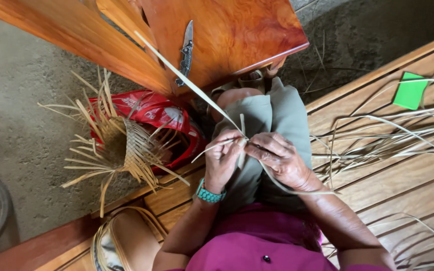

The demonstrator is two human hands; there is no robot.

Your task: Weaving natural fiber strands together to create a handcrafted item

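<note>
My left hand (pixel 223 159), with a teal beaded bracelet at the wrist, pinches pale palm-leaf strips (pixel 192 85) over my lap. My right hand (pixel 277 159) grips the same strips just to the right, fingertips nearly touching the left. One long strip runs up-left from my fingers across the wooden stool (pixel 237 35). Another strip curves down and right under my right wrist. A folding knife (pixel 186 52) lies on the stool, apart from both hands.
A half-woven basket (pixel 121 145) with loose ends sits on a red plastic bag (pixel 156 115) on the ground at left. Loose leaf strips (pixel 393 135) lie on the wooden platform at right, by a green card (pixel 411 91). A sandal (pixel 126 241) is at the bottom left.
</note>
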